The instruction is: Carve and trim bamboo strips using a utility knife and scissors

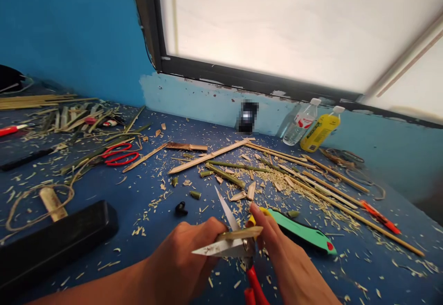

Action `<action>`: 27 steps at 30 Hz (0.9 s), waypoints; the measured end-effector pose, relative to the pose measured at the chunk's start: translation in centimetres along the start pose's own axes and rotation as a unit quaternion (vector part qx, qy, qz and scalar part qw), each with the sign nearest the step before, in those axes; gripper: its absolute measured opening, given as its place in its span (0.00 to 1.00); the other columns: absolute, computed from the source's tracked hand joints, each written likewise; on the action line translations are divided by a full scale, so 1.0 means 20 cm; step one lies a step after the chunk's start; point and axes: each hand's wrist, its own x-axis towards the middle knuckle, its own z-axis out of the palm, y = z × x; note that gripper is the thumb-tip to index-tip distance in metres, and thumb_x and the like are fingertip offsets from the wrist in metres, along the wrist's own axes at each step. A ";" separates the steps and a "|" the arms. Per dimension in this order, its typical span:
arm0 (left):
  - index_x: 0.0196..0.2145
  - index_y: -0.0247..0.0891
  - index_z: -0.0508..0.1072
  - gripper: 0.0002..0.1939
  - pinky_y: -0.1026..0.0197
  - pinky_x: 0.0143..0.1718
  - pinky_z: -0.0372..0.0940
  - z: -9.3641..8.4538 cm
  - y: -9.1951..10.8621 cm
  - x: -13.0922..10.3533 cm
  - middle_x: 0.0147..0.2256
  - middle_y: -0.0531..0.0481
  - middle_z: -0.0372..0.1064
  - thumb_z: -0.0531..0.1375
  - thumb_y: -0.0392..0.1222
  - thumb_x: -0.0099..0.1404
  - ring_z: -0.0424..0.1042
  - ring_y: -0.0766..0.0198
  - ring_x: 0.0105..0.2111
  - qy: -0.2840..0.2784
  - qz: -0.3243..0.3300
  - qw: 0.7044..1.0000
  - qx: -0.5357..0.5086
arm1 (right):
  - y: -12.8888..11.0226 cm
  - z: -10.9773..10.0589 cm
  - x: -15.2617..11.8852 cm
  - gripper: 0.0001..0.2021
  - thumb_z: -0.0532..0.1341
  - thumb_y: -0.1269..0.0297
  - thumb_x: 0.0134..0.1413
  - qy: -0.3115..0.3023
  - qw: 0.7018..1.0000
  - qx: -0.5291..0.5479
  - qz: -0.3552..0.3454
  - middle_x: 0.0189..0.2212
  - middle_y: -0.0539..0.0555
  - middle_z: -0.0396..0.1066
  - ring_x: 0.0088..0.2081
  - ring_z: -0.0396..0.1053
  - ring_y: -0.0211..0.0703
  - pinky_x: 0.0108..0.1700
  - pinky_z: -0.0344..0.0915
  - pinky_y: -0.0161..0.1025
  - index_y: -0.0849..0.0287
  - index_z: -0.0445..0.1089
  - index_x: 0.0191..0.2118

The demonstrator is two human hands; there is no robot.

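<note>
My left hand (187,245) is closed, its thumb and fingers pinching a short split piece of bamboo (238,234). Red-handled scissors (230,248) are spread apart, one blade pointing left in front of the bamboo and the other pointing up and away behind it. Around the scissors' pivot and the right end of the bamboo, the fingers of my right hand (285,259) are closed; its exact grip is partly hidden. The red handles hang below, left of my right wrist. Just beyond that hand lies a green utility knife (301,231).
Bamboo sticks (332,194) and shavings cover the blue table (145,254). Red-handled scissors (121,154) lie left. A black oblong case (58,245) sits front left. A clear bottle (301,122) and yellow bottle (320,129) stand by the wall; an orange cutter (380,217) lies right.
</note>
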 end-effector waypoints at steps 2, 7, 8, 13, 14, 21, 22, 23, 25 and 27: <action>0.41 0.42 0.63 0.17 0.63 0.21 0.60 0.00 -0.01 0.00 0.25 0.57 0.71 0.38 0.45 0.83 0.69 0.67 0.18 -0.002 0.016 1.000 -0.023 | 0.03 0.05 0.00 0.59 0.65 0.40 0.53 0.024 1.000 -0.002 -0.007 0.62 0.63 0.64 0.56 0.70 0.68 0.50 0.73 0.56 0.48 0.19 0.74; 0.41 0.41 0.63 0.15 0.61 0.20 0.57 0.00 -0.03 0.01 0.25 0.54 0.71 0.41 0.42 0.82 0.70 0.65 0.19 -0.014 0.042 0.998 -0.052 | 0.06 0.04 0.02 0.57 0.64 0.41 0.53 -0.028 0.997 0.065 -0.021 0.63 0.62 0.64 0.60 0.66 0.66 0.57 0.68 0.59 0.50 0.24 0.75; 0.40 0.41 0.63 0.15 0.60 0.20 0.56 0.00 -0.04 0.01 0.25 0.54 0.70 0.41 0.42 0.82 0.69 0.65 0.18 -0.016 0.046 0.997 -0.054 | 0.05 0.01 0.02 0.54 0.62 0.42 0.56 -0.037 0.996 0.082 -0.014 0.64 0.62 0.63 0.61 0.65 0.66 0.59 0.66 0.60 0.51 0.27 0.75; 0.43 0.42 0.63 0.14 0.60 0.20 0.58 -0.02 -0.03 0.01 0.26 0.54 0.74 0.41 0.45 0.81 0.70 0.64 0.17 -0.080 0.051 0.993 -0.070 | -0.02 -0.11 0.06 0.43 0.61 0.47 0.59 -0.041 0.985 0.161 0.045 0.63 0.56 0.65 0.60 0.66 0.65 0.61 0.65 0.60 0.44 0.41 0.74; 0.43 0.43 0.63 0.13 0.60 0.21 0.58 -0.03 -0.03 0.01 0.26 0.53 0.74 0.41 0.45 0.81 0.70 0.64 0.18 -0.086 0.050 0.993 -0.070 | -0.04 -0.11 0.06 0.43 0.63 0.46 0.57 -0.041 0.983 0.169 0.051 0.63 0.55 0.65 0.58 0.68 0.65 0.59 0.67 0.60 0.42 0.44 0.73; 0.42 0.45 0.61 0.06 0.59 0.22 0.54 -0.03 -0.06 -0.02 0.26 0.52 0.72 0.47 0.38 0.77 0.69 0.61 0.19 -0.061 0.036 0.995 -0.073 | -0.07 -0.09 0.06 0.45 0.65 0.40 0.52 -0.037 0.975 0.205 0.072 0.61 0.53 0.66 0.56 0.69 0.68 0.56 0.67 0.66 0.35 0.45 0.72; 0.42 0.45 0.61 0.05 0.59 0.22 0.53 -0.03 -0.06 -0.02 0.26 0.53 0.71 0.48 0.37 0.76 0.68 0.62 0.19 -0.056 0.033 0.995 -0.078 | -0.07 -0.09 0.06 0.46 0.65 0.40 0.52 -0.037 0.974 0.209 0.073 0.61 0.53 0.67 0.56 0.69 0.68 0.56 0.67 0.67 0.34 0.44 0.72; 0.42 0.45 0.61 0.04 0.59 0.22 0.53 -0.03 -0.07 -0.02 0.26 0.54 0.70 0.49 0.37 0.76 0.68 0.62 0.20 -0.052 0.028 0.995 -0.084 | -0.07 -0.08 0.05 0.47 0.65 0.39 0.51 -0.037 0.973 0.214 0.075 0.61 0.53 0.67 0.56 0.69 0.69 0.56 0.66 0.67 0.34 0.43 0.72; 0.42 0.45 0.62 0.04 0.60 0.23 0.51 -0.03 -0.09 -0.01 0.26 0.56 0.68 0.51 0.36 0.75 0.66 0.63 0.20 -0.035 0.001 0.995 -0.095 | -0.07 -0.06 0.05 0.48 0.66 0.38 0.49 -0.038 0.970 0.225 0.079 0.59 0.54 0.69 0.56 0.69 0.70 0.55 0.66 0.67 0.34 0.44 0.72; 0.42 0.45 0.64 0.06 0.60 0.25 0.49 -0.05 -0.10 0.01 0.25 0.58 0.65 0.51 0.34 0.75 0.61 0.65 0.20 -0.008 -0.053 0.993 -0.107 | -0.06 -0.04 0.06 0.46 0.67 0.38 0.49 -0.043 0.967 0.237 0.086 0.56 0.53 0.71 0.55 0.71 0.69 0.54 0.68 0.66 0.33 0.47 0.71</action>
